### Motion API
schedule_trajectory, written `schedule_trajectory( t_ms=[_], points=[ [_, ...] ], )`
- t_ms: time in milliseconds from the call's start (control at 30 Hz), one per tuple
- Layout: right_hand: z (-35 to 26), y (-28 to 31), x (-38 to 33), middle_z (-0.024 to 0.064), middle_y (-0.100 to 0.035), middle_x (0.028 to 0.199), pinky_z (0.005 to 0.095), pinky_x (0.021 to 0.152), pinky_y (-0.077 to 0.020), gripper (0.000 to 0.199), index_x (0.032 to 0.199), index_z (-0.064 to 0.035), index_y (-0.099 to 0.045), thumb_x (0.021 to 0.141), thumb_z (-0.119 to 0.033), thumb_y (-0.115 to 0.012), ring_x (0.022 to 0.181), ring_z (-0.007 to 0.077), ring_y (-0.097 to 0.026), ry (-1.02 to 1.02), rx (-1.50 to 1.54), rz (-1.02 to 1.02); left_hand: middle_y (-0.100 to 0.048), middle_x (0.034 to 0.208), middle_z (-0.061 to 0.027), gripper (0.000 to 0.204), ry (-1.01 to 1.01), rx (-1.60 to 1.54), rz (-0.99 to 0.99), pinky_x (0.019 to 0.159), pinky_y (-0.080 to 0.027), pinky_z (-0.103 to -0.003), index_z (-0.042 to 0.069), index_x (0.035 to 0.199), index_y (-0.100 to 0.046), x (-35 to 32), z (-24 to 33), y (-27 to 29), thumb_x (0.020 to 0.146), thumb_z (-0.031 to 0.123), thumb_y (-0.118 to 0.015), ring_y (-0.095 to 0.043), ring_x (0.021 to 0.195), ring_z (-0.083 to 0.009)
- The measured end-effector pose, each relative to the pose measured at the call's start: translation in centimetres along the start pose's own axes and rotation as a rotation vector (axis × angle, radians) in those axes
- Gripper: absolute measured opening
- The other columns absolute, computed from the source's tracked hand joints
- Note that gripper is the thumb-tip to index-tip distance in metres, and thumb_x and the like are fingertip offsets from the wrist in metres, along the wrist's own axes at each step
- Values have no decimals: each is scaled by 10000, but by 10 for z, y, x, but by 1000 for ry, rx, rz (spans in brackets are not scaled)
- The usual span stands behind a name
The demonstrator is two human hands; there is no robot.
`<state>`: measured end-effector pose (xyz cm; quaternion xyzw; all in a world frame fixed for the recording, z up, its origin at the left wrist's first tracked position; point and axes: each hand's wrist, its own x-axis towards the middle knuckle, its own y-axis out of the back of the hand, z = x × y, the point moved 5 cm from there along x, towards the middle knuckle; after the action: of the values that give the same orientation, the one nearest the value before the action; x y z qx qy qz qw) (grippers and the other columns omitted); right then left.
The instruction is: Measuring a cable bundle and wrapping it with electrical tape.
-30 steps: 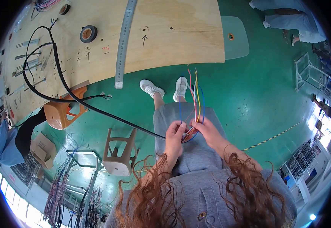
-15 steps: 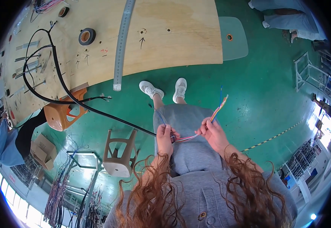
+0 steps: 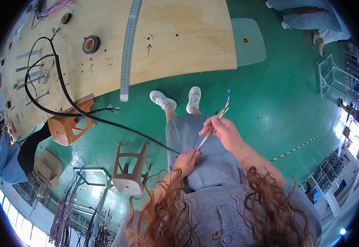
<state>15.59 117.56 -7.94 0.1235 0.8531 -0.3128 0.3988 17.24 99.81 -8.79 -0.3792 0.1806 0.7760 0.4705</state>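
My left hand [image 3: 186, 162] is closed around the end of a black cable [image 3: 124, 128], where thin coloured wires come out of the sheath. From there the bundle of coloured wires [image 3: 220, 116] slants up and away to the right. My right hand [image 3: 223, 132] pinches this bundle partway along, with its loose tips fanning out beyond the fingers. A separate thin blue wire [image 3: 199, 128] stands up between the two hands. The cable runs left from my left hand and loops over the wooden table. Both hands are above my lap.
On the wooden table [image 3: 187, 53] lie a steel ruler [image 3: 127, 57], a black tape roll [image 3: 91, 44] and several metal pins. An orange stool [image 3: 62, 131] and a beige stool [image 3: 128, 175] stand at left. Wire bundles hang from a rack [image 3: 91, 177]. Other people stand at the edges.
My left hand has moved slightly down and turned. The wire bundle has swung from nearly level between my hands to a steep upward slant, and my right hand has shifted a little left along it.
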Motion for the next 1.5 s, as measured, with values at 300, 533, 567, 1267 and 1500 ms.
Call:
schedule_trajectory(
  t_ms=[300, 533, 567, 1267, 1500],
  points=[
    [-28, -48, -5, 153, -609, 1110, 373, 929, -420, 387, 1027, 6, -584, 969, -336, -412, 1041, 209, -564, 8, -67, -278, -483, 636, 29, 249, -304, -585, 202, 471, -358, -197, 5, 955, -544, 10, 76, 9, 974, 233, -444, -440, 519, -61],
    [-49, -53, -21, 74, -639, 958, 257, 790, -478, 224, 1009, 16, -629, 903, -172, -569, 910, 133, -588, 130, -342, 9, -416, 626, 67, 231, -227, -612, 411, 441, -235, -183, 9, 935, -564, -6, 94, 18, 976, 205, -447, -328, 516, -9],
    [-49, -54, -22, 71, -645, 939, 256, 779, -480, 216, 988, 18, -634, 898, -168, -574, 887, 130, -594, 129, -318, 18, -419, 627, 67, 237, -252, -590, 450, 441, -235, -183, 5, 940, -568, -8, 95, 19, 977, 205, -445, -326, 516, -9],
    [-51, -61, -33, 50, -644, 781, 241, 621, -479, 237, 935, 26, -655, 927, -172, -523, 714, 98, -592, 105, -281, -23, -594, 658, -95, 304, -213, -923, 390, 422, -340, -205, -50, 945, -641, -22, 98, 26, 929, 217, -496, -481, 487, -104],
    [-57, -60, -34, 53, -610, 820, 240, 630, -477, 202, 954, 39, -644, 914, -132, -545, 724, 98, -574, 174, -369, -80, -610, 712, -81, 299, -182, -820, 283, 506, -373, -212, -46, 962, -648, -26, 94, 28, 940, 205, -487, -480, 568, -89]
  ],
)
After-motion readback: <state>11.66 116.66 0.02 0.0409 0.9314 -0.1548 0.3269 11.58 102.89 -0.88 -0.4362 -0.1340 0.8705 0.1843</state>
